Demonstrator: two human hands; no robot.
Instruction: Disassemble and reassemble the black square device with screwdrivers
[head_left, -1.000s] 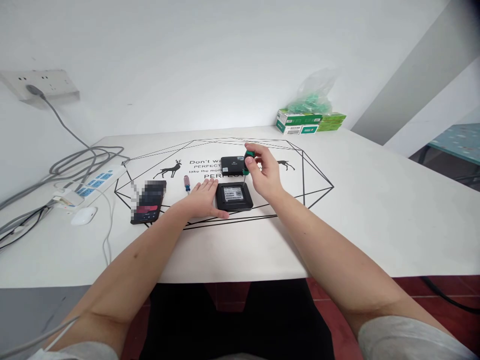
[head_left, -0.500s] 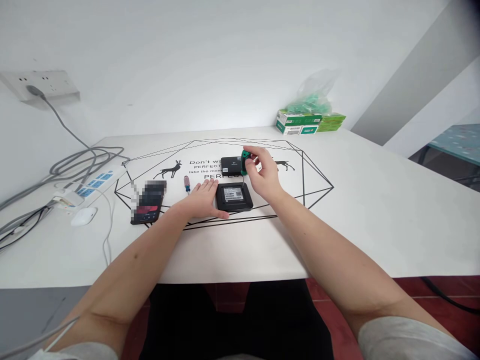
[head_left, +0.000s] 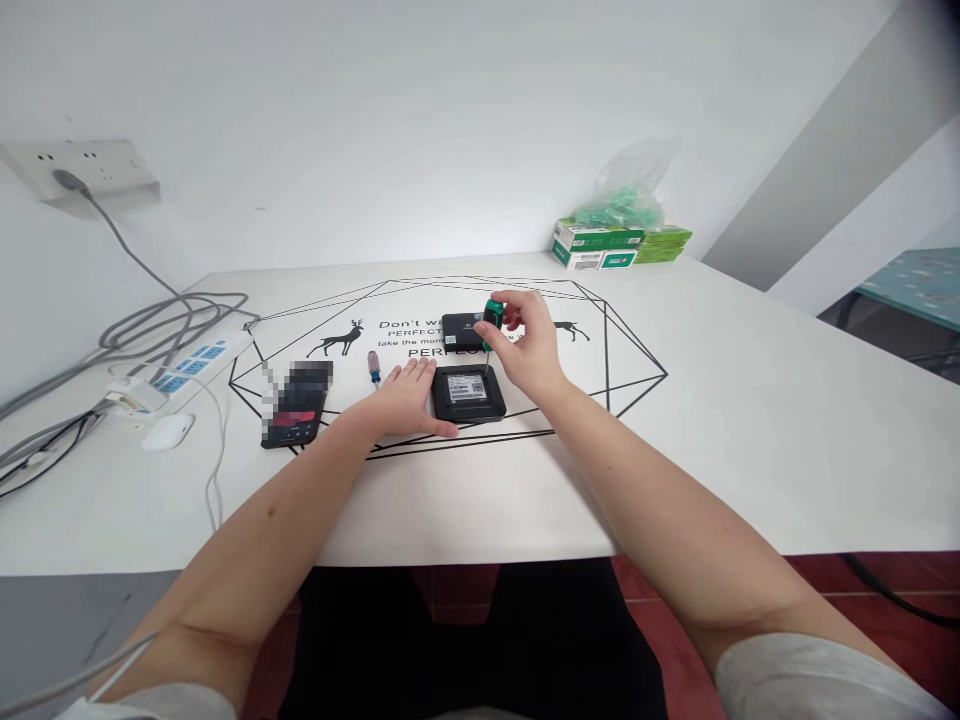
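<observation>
My right hand [head_left: 529, 345] grips the green and black handle of a screwdriver [head_left: 493, 312], held upright with its tip at the upper right corner of a black square device [head_left: 469, 393]. A white label covers the middle of that device. My left hand [head_left: 409, 400] lies flat on the table against the device's left side, fingers stretched, thumb along its lower left corner. Behind the device lies a second black box [head_left: 461, 331], partly hidden by my right hand. A small screwdriver with a clear reddish handle [head_left: 373, 367] rests beyond my left hand.
A phone [head_left: 298, 405] lies left of my left forearm. Farther left are a white earphone case [head_left: 168, 432], a power strip [head_left: 196, 370] and tangled grey cables [head_left: 154, 325]. Green and white boxes [head_left: 598, 245] under a plastic bag [head_left: 626, 195] stand at the table's back right.
My right thumb has shifted left across the green screwdriver's handle, and the handle looks turned a little. My left hand and both black objects have stayed in place.
</observation>
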